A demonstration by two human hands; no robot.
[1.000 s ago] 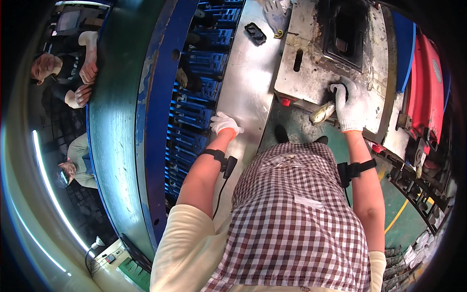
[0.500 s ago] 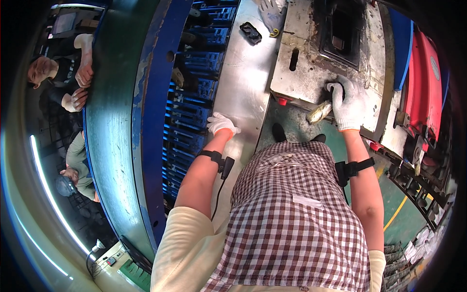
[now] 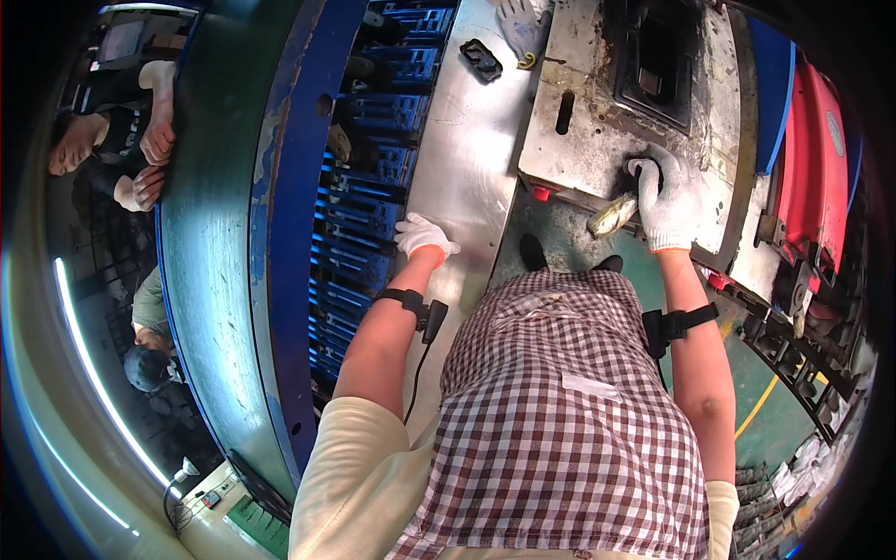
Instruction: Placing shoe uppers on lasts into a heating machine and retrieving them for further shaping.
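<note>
Over on the left, the left hand (image 3: 426, 236), white-gloved at the end of an outstretched forearm, lies palm-down on the silver desk (image 3: 457, 177), its fingers loosely spread beside the blue slotted machinery (image 3: 355, 243). Across to the right, a yellowish handle-like piece (image 3: 611, 217) juts past the stained metal plate's (image 3: 583, 154) edge, and just beside it the right hand (image 3: 674, 201) curls, thumb bowed, over the plate; whether its fingers pinch anything, I cannot tell.

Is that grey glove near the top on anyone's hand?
Off: the grey glove lies on the metal surface, no wrist coming from its yellow-edged cuff.
</note>
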